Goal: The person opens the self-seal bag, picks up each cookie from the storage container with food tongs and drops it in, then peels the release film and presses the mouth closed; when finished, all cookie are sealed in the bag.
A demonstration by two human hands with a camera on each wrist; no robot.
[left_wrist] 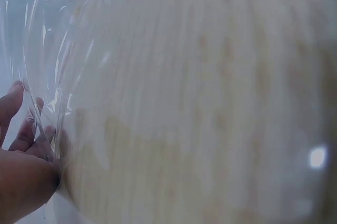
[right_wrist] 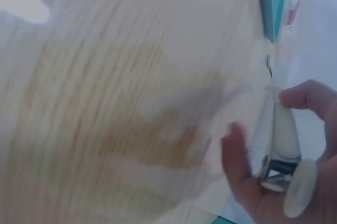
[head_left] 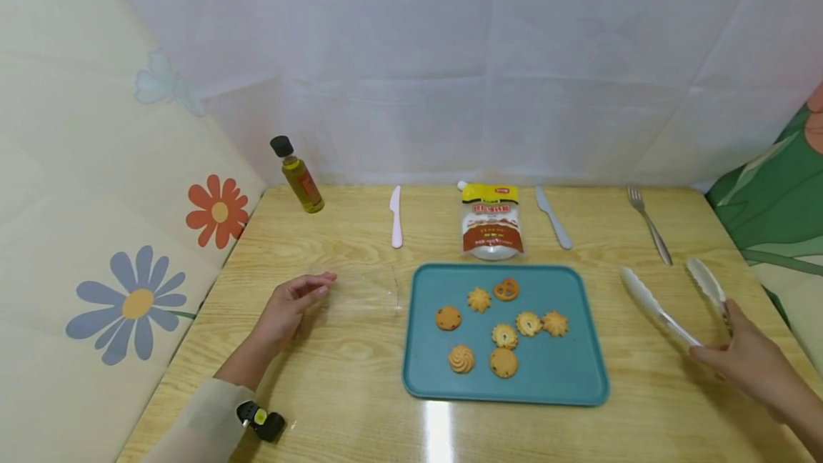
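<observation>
Left of the tray, my left hand (head_left: 289, 309) pinches the edge of a clear plastic bag (left_wrist: 58, 66), which spreads toward the tray and is barely visible in the head view. At the right side, my right hand (head_left: 749, 359) grips a pair of tongs (head_left: 649, 300) near their handle end. The two arms of the tongs stand wide apart with nothing between them, pointing away from me. Between the hands lies a teal tray (head_left: 424, 377), bearing several cookies (head_left: 504, 362) and a small pretzel (head_left: 506, 289).
Along the back stand an oil bottle (head_left: 303, 184) and a spouted pouch (head_left: 492, 223). A pink knife (head_left: 396, 220), a grey-blue knife (head_left: 554, 218) and a fork (head_left: 651, 227) lie there too. White cloth (head_left: 398, 120) hangs behind the table; printed cloth (head_left: 77, 198) flanks it.
</observation>
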